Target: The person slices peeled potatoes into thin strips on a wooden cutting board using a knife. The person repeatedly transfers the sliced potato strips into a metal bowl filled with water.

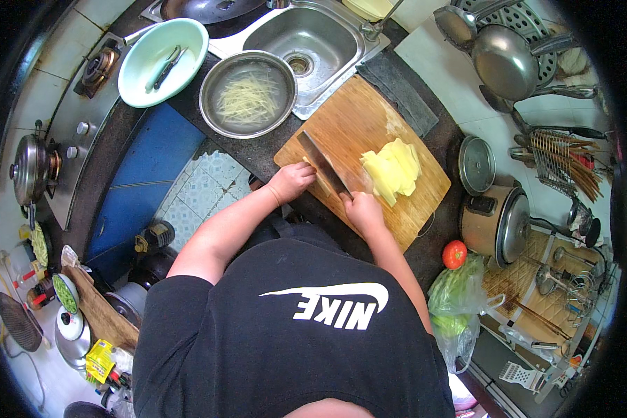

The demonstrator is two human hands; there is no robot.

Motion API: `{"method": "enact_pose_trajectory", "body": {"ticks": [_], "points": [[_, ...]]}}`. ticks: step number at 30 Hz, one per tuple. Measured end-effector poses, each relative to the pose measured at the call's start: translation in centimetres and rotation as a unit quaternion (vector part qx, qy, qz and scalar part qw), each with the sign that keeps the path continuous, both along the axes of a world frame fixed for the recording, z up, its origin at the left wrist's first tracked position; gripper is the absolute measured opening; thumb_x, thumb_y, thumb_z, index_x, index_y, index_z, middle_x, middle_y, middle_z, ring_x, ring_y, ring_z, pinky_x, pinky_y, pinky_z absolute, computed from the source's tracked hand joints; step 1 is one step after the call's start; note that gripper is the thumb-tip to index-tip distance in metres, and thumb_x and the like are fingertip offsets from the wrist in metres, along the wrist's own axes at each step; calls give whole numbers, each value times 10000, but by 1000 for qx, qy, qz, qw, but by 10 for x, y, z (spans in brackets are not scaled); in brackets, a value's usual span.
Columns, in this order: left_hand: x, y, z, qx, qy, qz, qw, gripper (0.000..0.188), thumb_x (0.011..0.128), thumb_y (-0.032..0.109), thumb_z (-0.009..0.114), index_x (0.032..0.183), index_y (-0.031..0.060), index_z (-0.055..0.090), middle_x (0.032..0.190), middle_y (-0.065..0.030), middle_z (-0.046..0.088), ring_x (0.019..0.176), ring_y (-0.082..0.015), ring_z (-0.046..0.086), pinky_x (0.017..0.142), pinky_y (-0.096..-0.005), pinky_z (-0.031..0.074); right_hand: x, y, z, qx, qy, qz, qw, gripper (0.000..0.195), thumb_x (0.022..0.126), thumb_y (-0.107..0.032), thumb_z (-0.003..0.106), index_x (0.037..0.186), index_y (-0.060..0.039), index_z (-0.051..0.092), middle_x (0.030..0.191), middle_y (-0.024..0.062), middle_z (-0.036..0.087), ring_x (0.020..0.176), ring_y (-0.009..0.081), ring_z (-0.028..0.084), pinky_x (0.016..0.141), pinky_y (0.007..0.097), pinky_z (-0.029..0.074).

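My right hand (363, 210) grips the handle of a kitchen cleaver (324, 163), its blade lying across the left part of a wooden cutting board (345, 120). Beside the blade, at the board's near left edge, my left hand (294, 181) has its fingers bent; thin pale strips (305, 160) show by its fingertips and against the blade. Whether the left fingers hold anything cannot be told. To the right of the cleaver, overlapping pale yellow slices (394, 168), apparently potato, lie in a pile. A steel bowl (209, 116) beyond the board's left corner holds thin shreds (248, 98) in water.
A steel sink (303, 31) adjoins the board's far side. A pale green basin (130, 78) with a peeler or knife (170, 68) stands left. A dark cloth (399, 96) lies beyond the board. Rightward are a rice cooker (486, 217), a tomato (454, 254) and bagged greens (452, 298).
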State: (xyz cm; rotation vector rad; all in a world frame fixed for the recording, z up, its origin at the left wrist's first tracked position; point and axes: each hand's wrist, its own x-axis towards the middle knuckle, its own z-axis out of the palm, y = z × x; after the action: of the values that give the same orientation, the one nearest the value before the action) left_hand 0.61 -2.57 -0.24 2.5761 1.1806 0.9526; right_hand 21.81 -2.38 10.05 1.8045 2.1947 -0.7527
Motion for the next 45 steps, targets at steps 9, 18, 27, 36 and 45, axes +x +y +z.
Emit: {"method": "enact_pose_trajectory", "body": {"ticks": [9, 18, 27, 36, 45], "points": [[0, 1, 4, -16, 17, -9, 1000, 173, 640, 107, 565, 809, 72, 584, 864, -58, 579, 799, -229, 572, 666, -328, 519, -4, 1, -8, -15, 16, 2, 1000, 394, 857, -367, 519, 770, -10, 660, 749, 231, 629, 736, 385, 626, 685, 470, 498], [-3, 1, 3, -27, 1, -26, 999, 179, 647, 99, 562, 822, 66, 574, 919, -76, 590, 836, -243, 579, 688, -332, 523, -19, 11, -19, -4, 20, -20, 1000, 445, 855, -386, 517, 754, 23, 662, 742, 247, 629, 725, 388, 635, 680, 466, 510], [-8, 6, 2, -15, 4, -52, 999, 198, 646, 102, 563, 835, 55, 599, 953, -79, 599, 872, -240, 585, 738, -337, 514, -11, 6, -2, -16, 19, -39, 999, 416, 867, -377, 497, 760, -14, 670, 733, 229, 630, 724, 383, 629, 687, 468, 502], [-8, 5, 5, -14, 1, -59, 998, 162, 631, 126, 569, 781, 64, 572, 893, -75, 586, 851, -244, 574, 722, -346, 504, -15, -1, -5, -34, -1, -26, 999, 410, 863, -375, 502, 763, -14, 669, 750, 231, 633, 732, 388, 632, 706, 463, 504], [-10, 7, 3, -21, 10, -68, 997, 194, 628, 123, 573, 811, 58, 581, 920, -74, 587, 886, -245, 577, 753, -346, 510, -24, 15, -22, 8, 36, -24, 999, 411, 858, -366, 512, 774, 6, 666, 769, 234, 635, 732, 383, 635, 697, 462, 510]]}}
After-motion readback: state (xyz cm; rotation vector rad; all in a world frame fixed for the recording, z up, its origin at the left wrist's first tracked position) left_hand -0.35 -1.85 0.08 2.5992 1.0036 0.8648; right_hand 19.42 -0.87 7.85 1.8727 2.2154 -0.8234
